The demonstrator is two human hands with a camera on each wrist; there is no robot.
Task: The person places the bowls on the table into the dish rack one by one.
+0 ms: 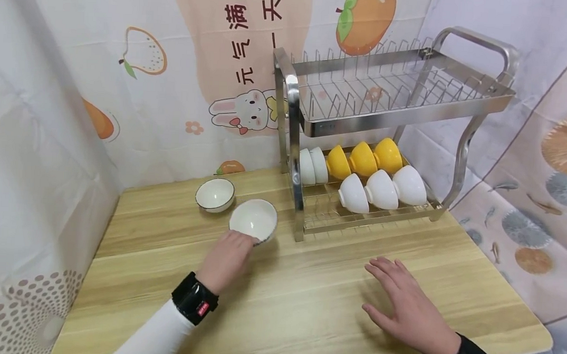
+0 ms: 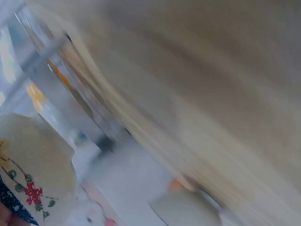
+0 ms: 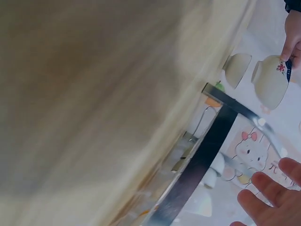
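My left hand [image 1: 226, 260] pinches the near rim of a white bowl [image 1: 254, 217] with a blue-patterned rim. Red flowers and green leaves decorate its outside, plain in the left wrist view on the bowl [image 2: 40, 165]. In the right wrist view the bowl [image 3: 270, 84] is held up off the table, tilted. A second, smaller-looking white bowl [image 1: 215, 194] with a dark rim sits upright just behind and left of it. On the right, my right hand [image 1: 403, 306] hovers low over the table, holding nothing, its fingers spread and relaxed.
A two-tier metal dish rack [image 1: 400, 118] stands at the back right. Its lower tier holds yellow bowls [image 1: 362, 159], white bowls [image 1: 382, 189] and pale nested bowls [image 1: 314, 166], all on their sides. The wooden table [image 1: 306, 305] meets a printed curtain behind.
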